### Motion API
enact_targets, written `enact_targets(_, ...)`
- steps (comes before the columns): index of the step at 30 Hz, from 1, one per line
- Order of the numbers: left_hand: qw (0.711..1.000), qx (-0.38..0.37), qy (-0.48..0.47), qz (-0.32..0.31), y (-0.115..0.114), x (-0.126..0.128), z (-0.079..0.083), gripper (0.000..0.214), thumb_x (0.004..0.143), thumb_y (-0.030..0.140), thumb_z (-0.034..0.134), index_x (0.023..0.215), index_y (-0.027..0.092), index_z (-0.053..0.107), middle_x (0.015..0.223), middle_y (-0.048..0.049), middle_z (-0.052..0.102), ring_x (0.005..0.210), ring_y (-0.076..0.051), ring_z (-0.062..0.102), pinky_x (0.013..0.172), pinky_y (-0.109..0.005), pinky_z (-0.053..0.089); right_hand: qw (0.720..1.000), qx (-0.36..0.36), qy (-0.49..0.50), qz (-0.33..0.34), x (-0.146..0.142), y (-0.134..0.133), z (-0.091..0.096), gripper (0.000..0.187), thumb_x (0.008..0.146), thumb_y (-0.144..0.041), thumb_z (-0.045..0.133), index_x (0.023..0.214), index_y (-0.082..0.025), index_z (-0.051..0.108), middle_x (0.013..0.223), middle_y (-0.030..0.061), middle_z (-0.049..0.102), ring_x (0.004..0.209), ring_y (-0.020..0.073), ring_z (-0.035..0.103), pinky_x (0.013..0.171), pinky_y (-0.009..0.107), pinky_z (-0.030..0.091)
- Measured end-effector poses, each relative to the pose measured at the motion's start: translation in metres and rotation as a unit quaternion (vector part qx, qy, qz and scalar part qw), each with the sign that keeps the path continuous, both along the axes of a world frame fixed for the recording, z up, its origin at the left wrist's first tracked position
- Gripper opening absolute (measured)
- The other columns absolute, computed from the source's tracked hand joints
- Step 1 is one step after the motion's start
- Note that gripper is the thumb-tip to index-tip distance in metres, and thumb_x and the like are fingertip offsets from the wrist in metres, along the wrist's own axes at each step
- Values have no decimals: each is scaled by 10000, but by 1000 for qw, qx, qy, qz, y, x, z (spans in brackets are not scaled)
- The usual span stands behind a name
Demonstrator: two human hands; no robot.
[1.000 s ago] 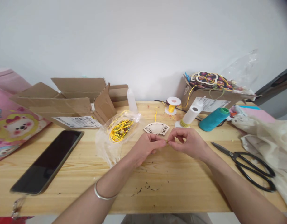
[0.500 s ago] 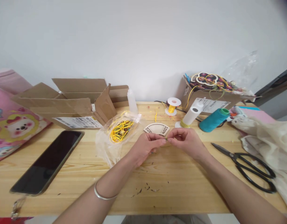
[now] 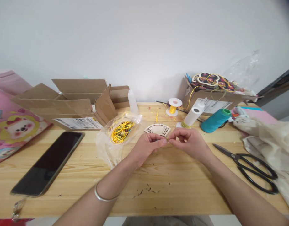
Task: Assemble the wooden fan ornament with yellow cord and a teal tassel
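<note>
My left hand [image 3: 147, 147] and my right hand [image 3: 188, 142] meet fingertip to fingertip over the middle of the wooden table [image 3: 158, 175]. Both are closed in a pinch on something very small and thin between them, too small to name. Just beyond the fingers lies a flat fan-shaped wooden piece [image 3: 157, 129] with a yellow cord [image 3: 156, 116] at its top. A clear plastic bag of yellow cord [image 3: 119, 130] lies to the left of my left hand.
A dark phone [image 3: 49, 161] lies at the left, black scissors [image 3: 251, 168] at the right. Behind stand open cardboard boxes [image 3: 71, 103], a white bottle [image 3: 132, 101], a yellow thread spool [image 3: 173, 106], a white spool [image 3: 192, 116], a teal spool [image 3: 215, 120], and pale fabric [image 3: 271, 141].
Both hands stay pinched together; they have shifted only slightly, a little farther from me than a second ago. Everything on the table is where it was.
</note>
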State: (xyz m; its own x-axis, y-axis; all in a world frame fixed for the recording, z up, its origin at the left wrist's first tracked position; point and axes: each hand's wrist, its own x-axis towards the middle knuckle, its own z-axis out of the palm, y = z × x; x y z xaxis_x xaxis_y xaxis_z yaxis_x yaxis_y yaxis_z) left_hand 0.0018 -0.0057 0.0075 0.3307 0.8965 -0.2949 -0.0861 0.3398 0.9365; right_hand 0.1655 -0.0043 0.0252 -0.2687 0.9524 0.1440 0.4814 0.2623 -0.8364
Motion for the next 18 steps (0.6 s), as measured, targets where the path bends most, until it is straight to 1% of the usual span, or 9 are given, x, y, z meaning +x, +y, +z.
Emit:
enact_targets(3,1000,3,-12,-5,0,0,-1,251,578,347,669,689,125,632,557,26,500,465,-38,312,441,-192,213,1000,29,-3,9,-1,-1,2,71,658,-186,553,665,-156,617,608,3,579,472,62,363,410,201,270)
enact_targets(6,1000,7,-12,-4,0,0,-2,261,579,356,664,692,122,633,543,26,485,463,-41,306,440,-197,208,999,41,-5,26,-2,-2,4,92,659,-165,537,697,-166,621,635,11,590,529,85,437,430,202,302)
enact_targets(13,1000,2,-4,-5,-1,0,0,252,562,360,673,659,133,625,536,30,485,464,-47,316,445,-205,209,998,48,-12,37,0,-2,8,122,686,-164,513,726,-171,628,699,20,609,496,74,396,449,210,330)
enact_targets(18,1000,0,-13,-6,-1,-1,0,238,566,349,670,654,133,622,523,38,476,454,-43,305,446,-209,201,997,43,-26,51,2,-1,10,124,687,-172,523,720,-162,641,673,24,604,495,78,385,456,217,330)
